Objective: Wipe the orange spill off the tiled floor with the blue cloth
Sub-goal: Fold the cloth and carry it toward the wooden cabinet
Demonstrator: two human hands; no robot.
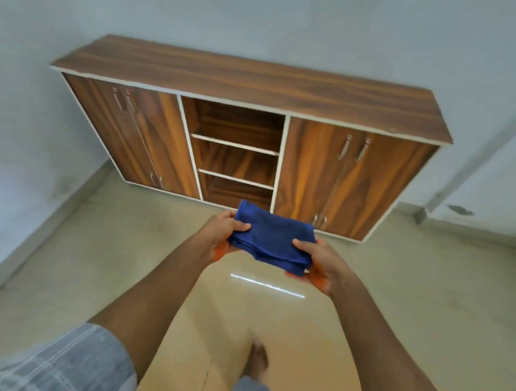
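Bare foot bottom centre on tiled floor. Left hand, right hand pinch folded blue cloth at frame centre, likely forming wiping pad. Spill not visible.

Both arms are out in front, and the folded blue cloth is held up between the hands, well above the tiled floor. The left hand pinches its left end, thumb on top, fingers underneath. The right hand grips the right end the same way. There's an orange tint under the fingers of both hands, possibly staining, hard to tell. Beyond the fingertips stands a wooden cabinet against the wall. A bare foot is on the floor below.
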